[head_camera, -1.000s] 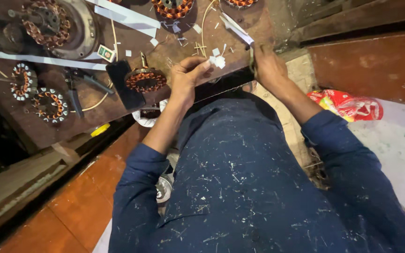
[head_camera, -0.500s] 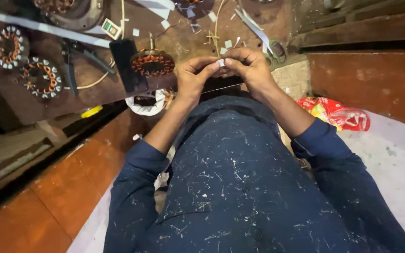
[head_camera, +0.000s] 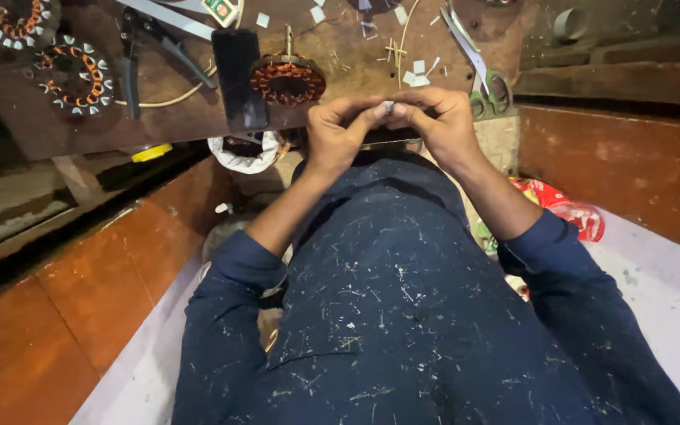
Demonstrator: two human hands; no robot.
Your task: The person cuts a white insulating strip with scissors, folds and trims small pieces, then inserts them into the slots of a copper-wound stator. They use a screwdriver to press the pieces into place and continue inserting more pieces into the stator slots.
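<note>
My left hand and my right hand meet fingertip to fingertip over the near edge of a brown workbench. Between thumbs and forefingers they pinch a small white paper piece. Just beyond my left hand sits a round stator with copper windings. A dark flat phone lies beside it. Scissors with green handles rest past my right hand. My dark blue speckled sleeves and lap fill the lower view.
Two more wound stators and pliers lie at the bench's left. White paper scraps scatter near the middle. A white bag hangs under the bench edge. A red wrapper lies right on the floor.
My right hand came in from the right to join the left. Both hands now pinch the white piece together, and the view has tilted downward.
</note>
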